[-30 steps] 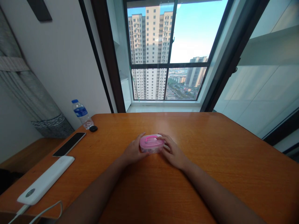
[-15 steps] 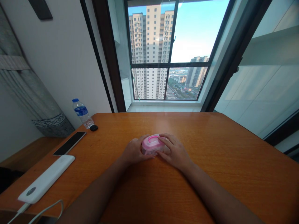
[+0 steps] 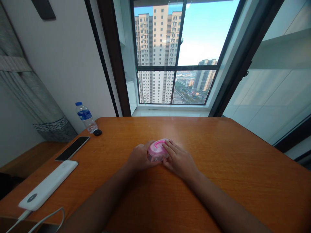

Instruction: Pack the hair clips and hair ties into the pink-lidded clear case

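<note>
A small oval plastic box with a pink lid and a clear lower part is between my hands, over the middle of the table. A brighter pink curved handle shows on its lid. My left hand is wrapped around the box's left side, thumb toward me. On the right side, my right hand grips it with fingers lying over the lid's right part and the thumb low at the front. Those fingers hide the right end of the box. What it contains cannot be made out.
The brown wooden table reaches toward a window. Along its left edge are a clear water bottle with a blue cap, a black round object, a phone and a white power bank with a cable.
My right hand's fingers have drawn closer together and lie further over the lid's right part. The box and my left hand are nearly where they were.
</note>
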The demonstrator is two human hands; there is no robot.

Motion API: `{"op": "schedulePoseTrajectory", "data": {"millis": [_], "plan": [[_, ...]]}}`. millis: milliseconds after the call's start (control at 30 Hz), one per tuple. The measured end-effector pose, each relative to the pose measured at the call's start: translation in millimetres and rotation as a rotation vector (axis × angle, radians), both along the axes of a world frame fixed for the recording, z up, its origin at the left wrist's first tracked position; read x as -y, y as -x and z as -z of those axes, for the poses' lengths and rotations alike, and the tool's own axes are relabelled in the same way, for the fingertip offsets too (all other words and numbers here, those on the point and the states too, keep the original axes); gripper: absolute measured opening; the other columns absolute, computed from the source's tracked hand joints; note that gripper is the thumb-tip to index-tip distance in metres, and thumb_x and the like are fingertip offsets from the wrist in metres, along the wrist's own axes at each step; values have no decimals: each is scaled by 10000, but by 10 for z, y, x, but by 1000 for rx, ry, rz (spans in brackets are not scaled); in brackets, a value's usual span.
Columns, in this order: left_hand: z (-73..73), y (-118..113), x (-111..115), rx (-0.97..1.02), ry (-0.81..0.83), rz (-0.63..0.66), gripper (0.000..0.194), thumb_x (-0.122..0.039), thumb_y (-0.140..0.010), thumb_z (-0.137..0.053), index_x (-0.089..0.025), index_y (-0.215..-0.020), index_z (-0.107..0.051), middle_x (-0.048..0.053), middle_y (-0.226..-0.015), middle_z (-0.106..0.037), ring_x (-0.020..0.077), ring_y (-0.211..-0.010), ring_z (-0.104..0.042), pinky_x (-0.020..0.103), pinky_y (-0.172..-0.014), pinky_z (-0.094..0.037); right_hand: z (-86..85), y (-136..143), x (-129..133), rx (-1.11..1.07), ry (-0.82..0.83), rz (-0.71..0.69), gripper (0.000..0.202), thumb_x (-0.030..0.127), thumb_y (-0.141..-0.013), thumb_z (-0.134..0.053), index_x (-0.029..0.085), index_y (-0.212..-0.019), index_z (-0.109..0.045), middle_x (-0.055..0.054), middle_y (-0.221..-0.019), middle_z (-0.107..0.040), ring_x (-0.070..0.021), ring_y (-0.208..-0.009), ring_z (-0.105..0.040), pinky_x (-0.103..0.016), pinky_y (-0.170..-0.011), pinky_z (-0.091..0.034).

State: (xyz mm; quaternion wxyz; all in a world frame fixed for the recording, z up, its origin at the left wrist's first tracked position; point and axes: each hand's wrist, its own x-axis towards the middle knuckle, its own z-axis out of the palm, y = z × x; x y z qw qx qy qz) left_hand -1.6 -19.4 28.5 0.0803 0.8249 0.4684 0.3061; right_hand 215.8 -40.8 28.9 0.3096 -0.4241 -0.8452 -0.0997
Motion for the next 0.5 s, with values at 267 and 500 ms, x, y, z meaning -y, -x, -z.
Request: {"op": "schedulePoseTrajectory", "data": {"millis": [267, 500], "plan": [[14, -26, 19, 5, 6, -22, 741, -557, -669, -736, -256, -1313, -528, 73, -1088, -723, 270, -913, -690, 368, -836, -546, 40, 130, 58, 56, -4, 49, 643, 175, -752, -600, 102, -1383, -497, -213, -1421, -516, -408, -1355, -433, -546, -1028, -488], [28, -19, -2, 8, 44, -14, 753, -521, -635, -773, -274, -1306, -538, 57, -1082, -729, 273, -934, -696, 356, -844, -550, 39, 153, 86, 64, 18, 25, 681, 183, -718, -619, 101, -1385, -503, -205, -1431, -508, -428, -1365, -406, -551, -1040, -471]]}}
